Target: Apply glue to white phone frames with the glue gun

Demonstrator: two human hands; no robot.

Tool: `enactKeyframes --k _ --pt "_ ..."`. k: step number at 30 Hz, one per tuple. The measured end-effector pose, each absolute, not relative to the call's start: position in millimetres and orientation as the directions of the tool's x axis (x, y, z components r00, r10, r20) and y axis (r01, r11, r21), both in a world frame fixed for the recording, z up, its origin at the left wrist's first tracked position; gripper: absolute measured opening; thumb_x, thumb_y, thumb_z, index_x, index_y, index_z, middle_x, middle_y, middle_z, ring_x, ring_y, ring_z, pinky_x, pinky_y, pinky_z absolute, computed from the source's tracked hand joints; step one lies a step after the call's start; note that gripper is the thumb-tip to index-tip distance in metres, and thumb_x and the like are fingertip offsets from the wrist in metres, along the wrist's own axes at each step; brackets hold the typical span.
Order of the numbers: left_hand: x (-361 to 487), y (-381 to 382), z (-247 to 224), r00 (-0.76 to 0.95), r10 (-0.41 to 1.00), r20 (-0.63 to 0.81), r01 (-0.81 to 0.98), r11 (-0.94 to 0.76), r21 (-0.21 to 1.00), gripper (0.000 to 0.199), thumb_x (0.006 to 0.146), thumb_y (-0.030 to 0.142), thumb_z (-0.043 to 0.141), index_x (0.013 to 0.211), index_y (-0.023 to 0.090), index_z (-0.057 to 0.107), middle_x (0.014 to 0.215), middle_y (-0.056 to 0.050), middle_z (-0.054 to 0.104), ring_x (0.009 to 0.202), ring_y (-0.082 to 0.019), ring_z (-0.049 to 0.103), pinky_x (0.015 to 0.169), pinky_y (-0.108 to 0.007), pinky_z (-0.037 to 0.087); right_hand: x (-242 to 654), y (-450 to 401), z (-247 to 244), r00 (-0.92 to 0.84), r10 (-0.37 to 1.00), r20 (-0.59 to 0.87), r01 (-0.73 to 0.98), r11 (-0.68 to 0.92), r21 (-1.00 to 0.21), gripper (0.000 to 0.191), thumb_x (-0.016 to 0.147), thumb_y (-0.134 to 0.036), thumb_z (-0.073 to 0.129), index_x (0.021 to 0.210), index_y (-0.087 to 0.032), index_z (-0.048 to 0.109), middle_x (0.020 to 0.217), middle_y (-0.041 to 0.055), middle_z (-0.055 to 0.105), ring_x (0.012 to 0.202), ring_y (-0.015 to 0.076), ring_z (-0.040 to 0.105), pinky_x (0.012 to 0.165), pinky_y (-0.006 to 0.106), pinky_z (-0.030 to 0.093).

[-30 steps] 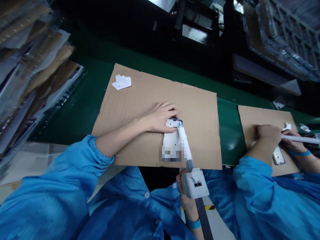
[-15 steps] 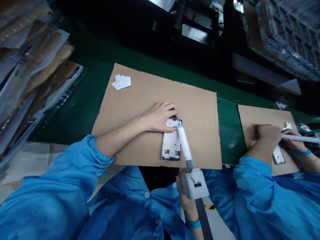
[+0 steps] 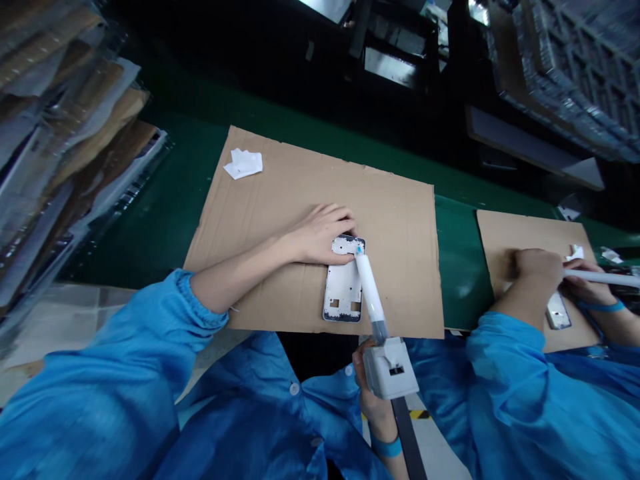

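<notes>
Frame [image 3: 343, 283] was laid flat on the cardboard [image 3: 400, 233], which was itself spread on the green surface [image 3: 455, 267]. Its far end was grasped by the left hand [image 3: 323, 235], with the thumb laid across the face and the other fingers curled about the edge. The gun [image 3: 390, 367] was gripped in the right hand [image 3: 369, 397], those fingers being partly hidden behind it. Its blue tip [image 3: 359, 249] was pointed at the frame's far right corner, though whether contact was made could not be told for certain. The step in hand was judged to be work with the tip at that corner. For the next move, a still frame and a finely steered tip would seem to be required. White paper [image 3: 244, 164] was seen near the cardboard's far left corner.
</notes>
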State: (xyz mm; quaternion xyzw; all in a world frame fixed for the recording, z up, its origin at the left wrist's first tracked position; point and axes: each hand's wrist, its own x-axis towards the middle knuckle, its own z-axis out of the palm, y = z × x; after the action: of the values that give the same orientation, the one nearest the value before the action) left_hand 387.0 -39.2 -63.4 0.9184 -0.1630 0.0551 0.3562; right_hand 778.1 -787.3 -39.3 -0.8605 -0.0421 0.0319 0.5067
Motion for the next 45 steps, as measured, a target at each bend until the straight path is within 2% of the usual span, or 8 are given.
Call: enactKeyframes --k 3,6,14,22,25,33,38,45 --pt "387 -40 -64 0.94 -0.255 0.227 -0.341 -0.698 0.63 0.04 0.092 0.056 0.071 0.116 0.025 0.072 0.139 -0.009 0.072 0.13 -0.033 0.062 0.122 -0.052 0.042 783 -792 -42 0.99 0.143 -0.019 0.054 -0.489 -0.871 0.061 0.027 -0.05 0.106 0.061 -0.016 0.068 0.069 0.0102 0.062 0.066 0.0181 0.057 0.056 0.03 0.045" --pt "387 -40 -64 0.94 -0.256 0.225 -0.341 -0.699 0.629 0.041 0.092 0.057 0.071 0.116 0.024 0.073 0.138 -0.009 0.071 0.129 -0.033 0.062 0.122 -0.052 0.041 785 -795 -44 0.986 0.163 -0.021 0.062 -0.489 -0.87 0.063 0.021 -0.051 0.104 0.06 -0.017 0.069 0.068 0.0098 0.064 0.065 0.0183 0.059 0.055 0.029 0.046" --pt "387 -40 -64 0.944 -0.258 0.208 -0.331 -0.706 0.627 0.041 0.091 0.056 0.071 0.117 0.024 0.072 0.14 -0.009 0.07 0.132 -0.034 0.061 0.122 -0.052 0.041 789 -800 -46 0.986 0.163 -0.021 0.06 -0.477 -0.877 0.061 0.019 -0.046 0.102 0.061 -0.017 0.069 0.067 0.0088 0.066 0.061 0.0178 0.059 0.052 0.029 0.047" --pt "386 -39 -63 0.944 -0.258 0.205 -0.329 -0.707 0.626 0.041 0.091 0.056 0.069 0.117 0.025 0.072 0.14 -0.009 0.07 0.132 -0.034 0.061 0.123 -0.052 0.041 787 -796 -45 0.988 0.151 -0.031 0.045 -0.474 -0.879 0.046 0.034 -0.04 0.097 0.062 -0.018 0.069 0.063 0.0085 0.063 0.058 0.0185 0.057 0.051 0.03 0.045" --pt "386 -40 -63 0.943 -0.254 0.213 -0.331 -0.699 0.633 0.041 0.091 0.056 0.068 0.116 0.025 0.073 0.139 -0.009 0.071 0.131 -0.034 0.061 0.124 -0.053 0.04 784 -792 -44 0.987 0.156 -0.026 0.052 -0.479 -0.876 0.046 0.04 -0.043 0.099 0.062 -0.018 0.068 0.062 0.0091 0.061 0.058 0.0184 0.056 0.051 0.03 0.044" --pt "386 -40 -62 0.943 -0.262 0.205 -0.331 -0.699 0.633 0.041 0.092 0.056 0.068 0.117 0.024 0.073 0.14 -0.01 0.07 0.131 -0.034 0.061 0.123 -0.054 0.04 775 -779 -38 0.986 0.163 -0.023 0.062 -0.497 -0.866 0.069 0.013 -0.058 0.106 0.057 -0.019 0.07 0.064 0.0074 0.062 0.055 0.0175 0.055 0.047 0.031 0.045" --pt "386 -40 -61 0.941 -0.26 0.214 -0.337 -0.698 0.632 0.041 0.092 0.057 0.068 0.116 0.024 0.073 0.14 -0.01 0.071 0.132 -0.034 0.061 0.122 -0.053 0.041 776 -778 -38 0.989 0.146 -0.031 0.048 -0.509 -0.86 0.07 0.01 -0.056 0.106 0.057 -0.021 0.067 0.063 0.0049 0.06 0.054 0.016 0.051 0.047 0.031 0.043" --pt "387 -40 -63 0.941 -0.259 0.216 -0.337 -0.705 0.624 0.04 0.091 0.056 0.068 0.117 0.025 0.072 0.14 -0.009 0.071 0.131 -0.034 0.062 0.122 -0.053 0.041 777 -777 -40 0.992 0.122 -0.019 0.047 -0.513 -0.857 0.068 0.012 -0.054 0.106 0.058 -0.021 0.068 0.064 0.0062 0.058 0.06 0.0165 0.05 0.05 0.032 0.042"
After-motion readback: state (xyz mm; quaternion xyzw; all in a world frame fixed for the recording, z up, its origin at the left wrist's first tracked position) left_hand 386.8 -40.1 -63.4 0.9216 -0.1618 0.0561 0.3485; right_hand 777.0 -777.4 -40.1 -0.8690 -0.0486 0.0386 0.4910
